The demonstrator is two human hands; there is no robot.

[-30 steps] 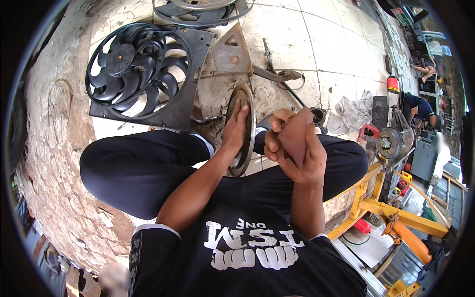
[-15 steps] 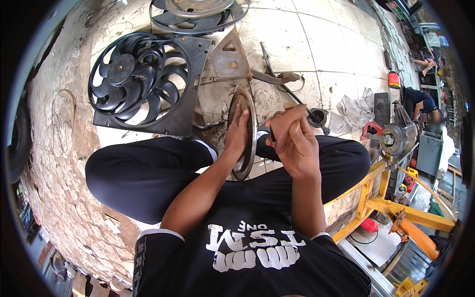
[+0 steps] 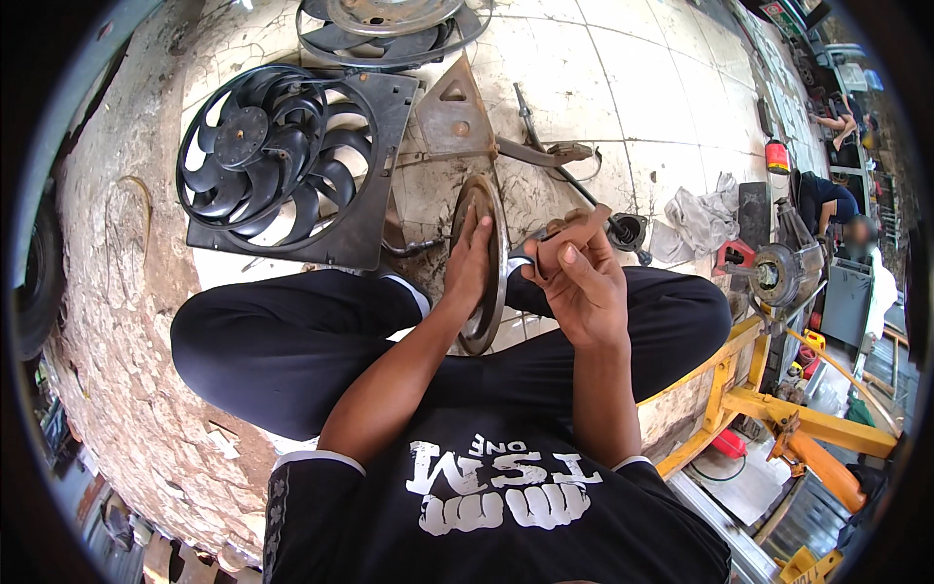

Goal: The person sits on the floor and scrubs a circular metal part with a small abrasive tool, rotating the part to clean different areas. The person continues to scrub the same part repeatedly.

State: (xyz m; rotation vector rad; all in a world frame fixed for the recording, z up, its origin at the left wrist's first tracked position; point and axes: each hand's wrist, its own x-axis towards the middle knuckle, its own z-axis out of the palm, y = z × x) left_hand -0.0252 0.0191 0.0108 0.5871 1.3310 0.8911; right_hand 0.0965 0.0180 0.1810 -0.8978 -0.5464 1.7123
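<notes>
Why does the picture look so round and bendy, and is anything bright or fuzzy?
In the head view, the fisheye lens bends straight edges near the dark rim; pale floor tiles look very bright; the metal disc looks fairly sharp; a co-worker's head at right is blurred.

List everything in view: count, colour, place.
Metal disc: 1, grey, centre
Sheet: 1, brown, centre right
Fans: 2, black, upper left
Round plate: 1, brown, top
Bracket: 1, rusty, upper centre
Rod: 1, black, centre right
Cloth: 1, grey, right
Container: 1, red, upper right
Frame: 1, yellow, lower right
People: 1 or more, dark clothes, right
Clutter: uncountable, right
Legs: 2, dark trousers, folded
Left hand: 1, bare, on disc
Right hand: 1, bare, holding sheet
</notes>
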